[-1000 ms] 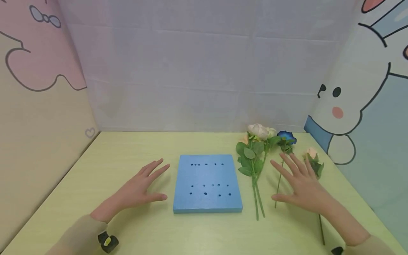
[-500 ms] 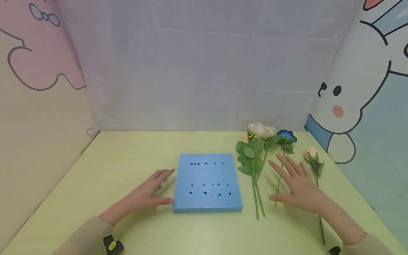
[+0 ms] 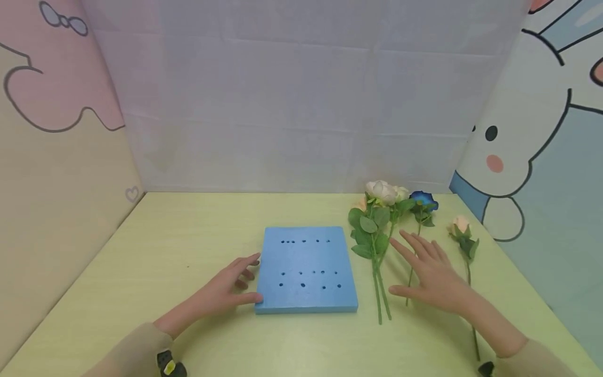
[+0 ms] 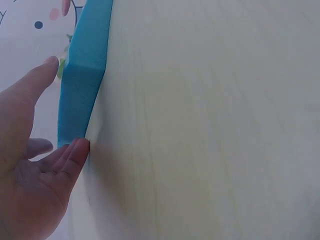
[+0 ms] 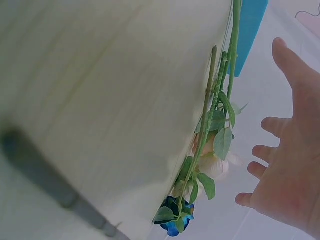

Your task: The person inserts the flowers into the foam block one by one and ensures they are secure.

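Observation:
A blue foam board point(image 3: 306, 256) with small holes in its top lies flat on the table. At its left side is my left hand point(image 3: 228, 293), thumb at the front left corner and loosely bent fingers along the left edge. In the left wrist view the fingertips point(image 4: 80, 147) meet the board's side point(image 4: 82, 95), the thumb apart above. My right hand point(image 3: 435, 277) hovers with spread fingers above the stem of a blue rose point(image 3: 424, 200), holding nothing. Left of that hand lie white roses point(image 3: 381, 192) with leafy green stems; to its right is a peach rose point(image 3: 460, 225).
The pale yellow-green table point(image 3: 198, 225) carries the board in the middle and the flowers at the right. A pale cloth wall point(image 3: 292, 104) stands behind. Cartoon-printed panels point(image 3: 556, 209) close off both sides.
My left hand has moved right, from apart to the board's left edge, its fingers bending a little. The right hand has shifted slightly left above the flower stems. Board and flowers stay in place.

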Available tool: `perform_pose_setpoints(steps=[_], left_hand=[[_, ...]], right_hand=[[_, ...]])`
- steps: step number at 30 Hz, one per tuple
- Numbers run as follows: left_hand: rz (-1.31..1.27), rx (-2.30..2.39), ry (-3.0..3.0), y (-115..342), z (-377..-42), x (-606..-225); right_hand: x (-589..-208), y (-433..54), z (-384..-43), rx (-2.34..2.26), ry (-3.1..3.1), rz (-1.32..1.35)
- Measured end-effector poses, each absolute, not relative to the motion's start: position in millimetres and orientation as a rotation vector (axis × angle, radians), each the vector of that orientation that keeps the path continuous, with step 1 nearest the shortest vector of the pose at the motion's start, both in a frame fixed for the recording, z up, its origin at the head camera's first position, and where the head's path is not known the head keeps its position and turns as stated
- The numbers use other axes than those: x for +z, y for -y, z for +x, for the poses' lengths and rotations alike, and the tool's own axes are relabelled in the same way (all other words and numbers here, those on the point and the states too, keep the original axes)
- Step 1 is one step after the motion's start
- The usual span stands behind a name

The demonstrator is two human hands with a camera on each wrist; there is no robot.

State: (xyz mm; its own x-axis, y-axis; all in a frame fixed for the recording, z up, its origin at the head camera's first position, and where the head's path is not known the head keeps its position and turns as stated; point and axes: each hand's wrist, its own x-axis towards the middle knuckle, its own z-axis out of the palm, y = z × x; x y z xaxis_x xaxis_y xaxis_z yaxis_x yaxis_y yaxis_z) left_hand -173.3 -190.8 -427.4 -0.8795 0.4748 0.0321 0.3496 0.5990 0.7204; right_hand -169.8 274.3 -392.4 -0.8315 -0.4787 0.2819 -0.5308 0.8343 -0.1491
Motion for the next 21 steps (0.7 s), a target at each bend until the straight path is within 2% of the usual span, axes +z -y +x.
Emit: perform_pose_setpoints(steps=[7, 21], left_hand=[[0.611, 1.259, -2.591, 186, -172, -432], [0.472, 1.323, -2.542, 180, -174, -432]], right_hand=[[-396, -267, -173, 0.365, 2.822, 0.728], [-399, -253, -177, 0.721, 2.950, 0.563]])
